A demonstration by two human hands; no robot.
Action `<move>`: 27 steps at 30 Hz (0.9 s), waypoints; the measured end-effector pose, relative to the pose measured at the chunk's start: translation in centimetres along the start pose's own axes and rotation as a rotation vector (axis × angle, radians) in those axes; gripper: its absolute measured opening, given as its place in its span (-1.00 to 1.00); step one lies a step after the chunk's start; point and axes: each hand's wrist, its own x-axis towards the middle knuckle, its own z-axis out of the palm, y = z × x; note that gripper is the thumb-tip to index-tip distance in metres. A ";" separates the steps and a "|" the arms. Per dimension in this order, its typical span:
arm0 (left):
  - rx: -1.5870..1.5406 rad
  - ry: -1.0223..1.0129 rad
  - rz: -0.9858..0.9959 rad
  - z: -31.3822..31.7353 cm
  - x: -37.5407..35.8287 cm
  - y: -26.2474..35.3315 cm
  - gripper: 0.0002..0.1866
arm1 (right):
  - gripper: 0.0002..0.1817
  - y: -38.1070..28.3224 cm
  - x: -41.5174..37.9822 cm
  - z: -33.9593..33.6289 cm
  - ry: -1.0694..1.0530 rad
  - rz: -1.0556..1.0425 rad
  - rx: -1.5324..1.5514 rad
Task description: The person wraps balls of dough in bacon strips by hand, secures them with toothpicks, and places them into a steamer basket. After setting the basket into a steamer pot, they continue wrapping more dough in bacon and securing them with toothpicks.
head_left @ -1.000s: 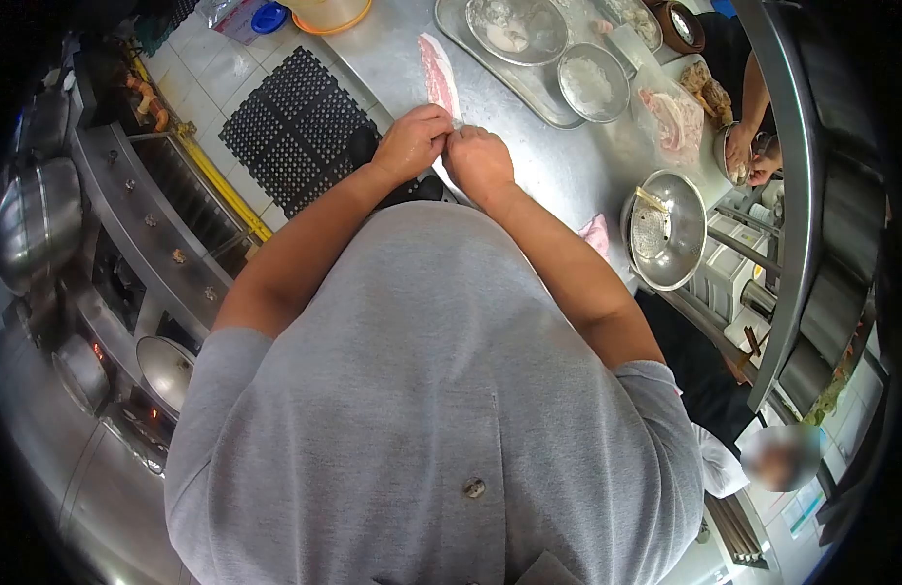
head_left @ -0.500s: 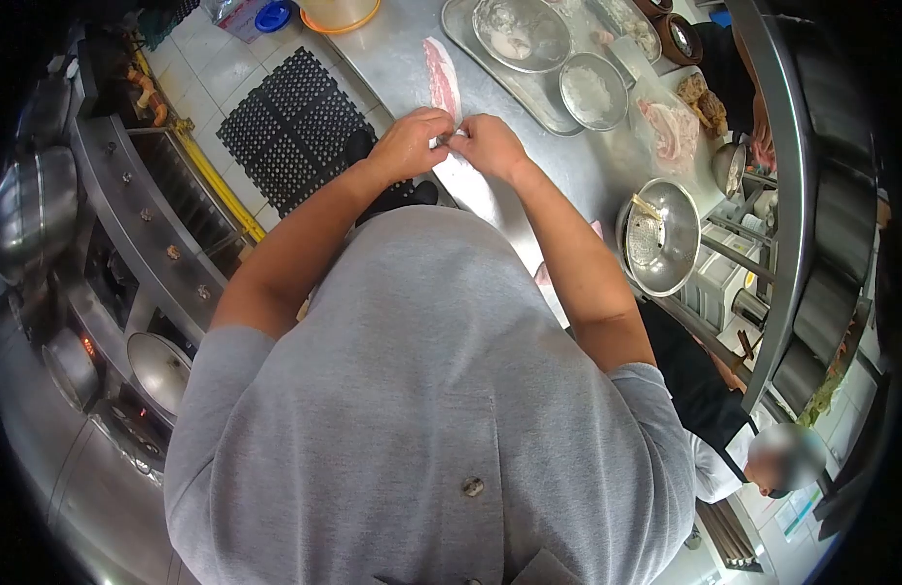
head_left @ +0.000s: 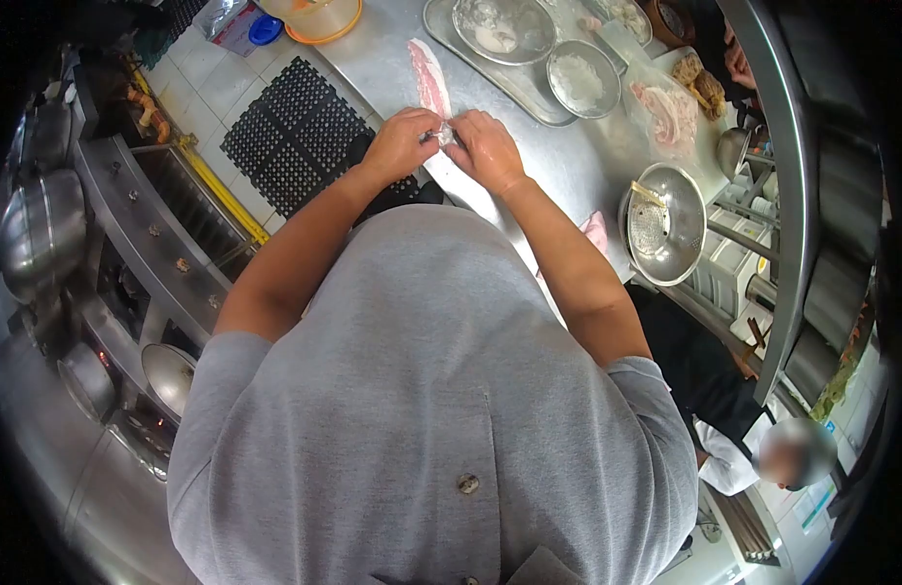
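Observation:
A long slice of fatty pink-and-white meat lies on the steel table, stretching away from me. At its near end my left hand and my right hand meet, fingers curled and thumbs pointing inward. Between the fingertips shows a small pale, shiny bundle at the end of the slice. Both hands pinch it from either side; what lies inside is hidden.
Ahead on the right, a metal tray carries a bowl with white powder and a smaller powder bowl. Bagged meat slices and a steel colander stand further right. A person is beyond the shelf; stoves line the left.
My hands have shifted slightly left in view, and the right hand has turned with its back more upward. Both stay at the near end of the meat slice.

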 end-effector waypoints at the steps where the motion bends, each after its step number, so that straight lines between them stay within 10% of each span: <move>1: 0.004 -0.012 0.003 0.0 0.0 0.0 -0.73 | -0.68 0.0 0.2 0.3 0.016 0.017 0.006; 12: -0.033 -0.074 -0.134 -0.6 0.8 0.3 -0.69 | -0.67 0.7 3.1 -0.7 -0.102 0.385 0.151; 19: -0.134 -0.028 -0.175 0.0 0.8 -0.1 -0.70 | -0.68 4.8 3.3 -8.4 0.492 0.469 -0.030; 22: -0.122 -0.050 -0.187 -0.1 0.8 0.0 -0.71 | -0.66 10.1 2.8 -11.6 0.464 0.580 -0.366; 24: -0.123 -0.054 -0.189 -0.2 1.0 0.1 -0.71 | -0.63 11.8 3.0 -12.5 -0.024 0.707 -0.665; 27: -0.124 -0.030 -0.183 0.0 0.8 -0.1 -0.71 | -0.63 11.9 4.3 -12.8 -0.189 0.761 -0.637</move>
